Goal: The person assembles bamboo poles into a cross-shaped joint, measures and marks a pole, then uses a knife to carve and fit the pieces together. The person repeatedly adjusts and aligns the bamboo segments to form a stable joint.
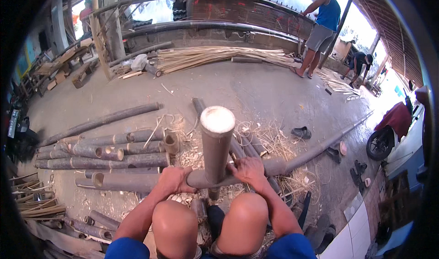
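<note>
A long bamboo pole [276, 166] stretches from side to side in front of my knees, rising toward the far right. My left hand [172, 180] is wrapped over it just left of the middle. My right hand [248, 170] grips the same pole a little farther right, its fingers partly hidden. Between the hands stands a thick upright bamboo post [216, 153] with a pale, flat top. It meets the pole; whether it passes through or stands against it I cannot tell.
Cut bamboo lengths [119, 160] lie at the left. Shavings [292, 186] litter the floor around me. Split bamboo strips [219, 55] lie farther back. A person in a blue top [325, 16] stands at the back right, another person [360, 67] bends beyond. A motorbike [388, 131] stands at the right.
</note>
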Action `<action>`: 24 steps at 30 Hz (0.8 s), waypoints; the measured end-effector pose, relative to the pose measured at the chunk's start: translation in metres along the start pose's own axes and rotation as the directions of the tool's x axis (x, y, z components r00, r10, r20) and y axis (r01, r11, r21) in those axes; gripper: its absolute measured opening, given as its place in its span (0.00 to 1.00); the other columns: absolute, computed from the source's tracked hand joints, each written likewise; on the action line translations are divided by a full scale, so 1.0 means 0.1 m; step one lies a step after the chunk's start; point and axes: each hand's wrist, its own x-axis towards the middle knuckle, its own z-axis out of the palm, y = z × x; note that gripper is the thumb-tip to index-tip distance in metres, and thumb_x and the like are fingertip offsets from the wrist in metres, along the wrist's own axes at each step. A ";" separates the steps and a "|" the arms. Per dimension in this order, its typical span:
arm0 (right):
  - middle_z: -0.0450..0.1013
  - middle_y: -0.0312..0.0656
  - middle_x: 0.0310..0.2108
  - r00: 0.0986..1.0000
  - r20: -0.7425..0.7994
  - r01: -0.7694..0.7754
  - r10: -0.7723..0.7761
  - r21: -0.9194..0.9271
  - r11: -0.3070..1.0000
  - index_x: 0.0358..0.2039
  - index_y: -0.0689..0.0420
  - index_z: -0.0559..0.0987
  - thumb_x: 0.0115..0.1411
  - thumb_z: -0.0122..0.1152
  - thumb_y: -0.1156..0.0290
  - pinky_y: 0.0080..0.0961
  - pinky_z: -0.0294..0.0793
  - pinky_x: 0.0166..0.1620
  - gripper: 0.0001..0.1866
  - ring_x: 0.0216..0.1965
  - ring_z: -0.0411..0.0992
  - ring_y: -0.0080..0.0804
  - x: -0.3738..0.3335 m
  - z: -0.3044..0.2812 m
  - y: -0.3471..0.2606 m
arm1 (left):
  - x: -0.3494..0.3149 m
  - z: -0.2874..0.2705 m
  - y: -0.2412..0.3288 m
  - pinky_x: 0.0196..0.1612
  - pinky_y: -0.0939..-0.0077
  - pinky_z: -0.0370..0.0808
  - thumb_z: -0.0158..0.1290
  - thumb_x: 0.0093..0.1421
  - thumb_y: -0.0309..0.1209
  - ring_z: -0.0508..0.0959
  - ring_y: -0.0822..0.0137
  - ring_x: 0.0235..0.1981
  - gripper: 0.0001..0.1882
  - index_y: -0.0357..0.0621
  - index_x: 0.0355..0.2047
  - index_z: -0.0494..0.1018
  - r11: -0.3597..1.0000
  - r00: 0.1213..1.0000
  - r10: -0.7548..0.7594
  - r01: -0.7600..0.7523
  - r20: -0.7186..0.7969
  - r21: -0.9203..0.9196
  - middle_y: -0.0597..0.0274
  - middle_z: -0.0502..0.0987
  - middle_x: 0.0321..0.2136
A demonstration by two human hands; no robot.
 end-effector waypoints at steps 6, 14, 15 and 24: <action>0.81 0.52 0.28 0.946 0.315 -0.064 0.071 -0.032 0.997 0.25 0.52 0.87 0.66 0.53 0.36 0.46 0.79 0.42 0.33 0.34 0.81 0.52 0.10 -0.17 -0.12 | -0.32 0.14 -0.08 0.43 0.51 0.80 0.74 0.36 0.57 0.84 0.46 0.40 0.42 0.49 0.49 0.79 0.999 1.000 -0.029 0.029 0.007 -0.022 0.49 0.84 0.37; 0.82 0.50 0.29 0.980 0.161 -0.116 0.119 -0.027 0.993 0.30 0.50 0.88 0.66 0.55 0.39 0.46 0.79 0.42 0.28 0.36 0.81 0.51 0.28 -0.65 -0.18 | -0.28 -0.32 -0.01 0.41 0.50 0.79 0.71 0.39 0.60 0.84 0.46 0.37 0.38 0.47 0.43 0.77 0.995 0.963 0.088 -0.097 -0.253 -0.024 0.51 0.83 0.33; 0.81 0.50 0.27 0.967 0.214 -0.141 0.139 -0.010 0.990 0.29 0.50 0.88 0.66 0.54 0.38 0.46 0.79 0.41 0.29 0.35 0.81 0.52 0.17 -0.45 -0.19 | -0.25 -0.17 -0.01 0.40 0.50 0.79 0.71 0.39 0.61 0.84 0.46 0.36 0.38 0.47 0.43 0.77 0.999 0.994 0.038 -0.040 -0.101 -0.019 0.50 0.83 0.33; 0.81 0.51 0.25 0.943 0.325 -0.067 0.074 -0.034 0.997 0.26 0.52 0.86 0.69 0.48 0.35 0.46 0.79 0.38 0.35 0.33 0.82 0.50 0.16 0.05 0.04 | -0.02 0.11 -0.17 0.40 0.49 0.80 0.71 0.39 0.59 0.84 0.44 0.38 0.36 0.45 0.40 0.78 0.999 0.998 0.035 -0.037 -0.046 -0.029 0.47 0.83 0.32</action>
